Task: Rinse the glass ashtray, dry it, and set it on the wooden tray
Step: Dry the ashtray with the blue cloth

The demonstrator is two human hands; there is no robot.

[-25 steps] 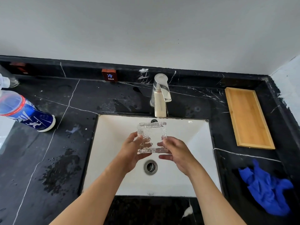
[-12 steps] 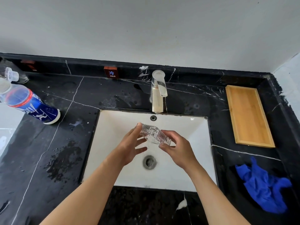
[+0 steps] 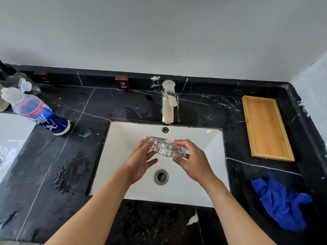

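A clear ribbed glass ashtray [image 3: 165, 146] hangs over the white sink [image 3: 127, 137], nearly flat, tilted slightly down to the right. My right hand [image 3: 192, 160] grips its right edge with thumb on top and fingers below. My left hand [image 3: 141, 160] touches its left edge with fingertips, fingers spread. The wooden tray [image 3: 265, 128] lies on the black counter at the right of the sink. No water is seen running from the tap [image 3: 168, 101].
A crumpled blue cloth [image 3: 281, 204] lies on the counter at the front right. A plastic bottle [image 3: 37, 112] with a blue label stands at the left. Wet patches [image 3: 70, 170] mark the counter left of the sink. The drain [image 3: 161, 176] sits below my hands.
The ashtray has turned from standing upright under the tap to nearly flat, lower over the basin. My left hand has loosened to a fingertip touch.
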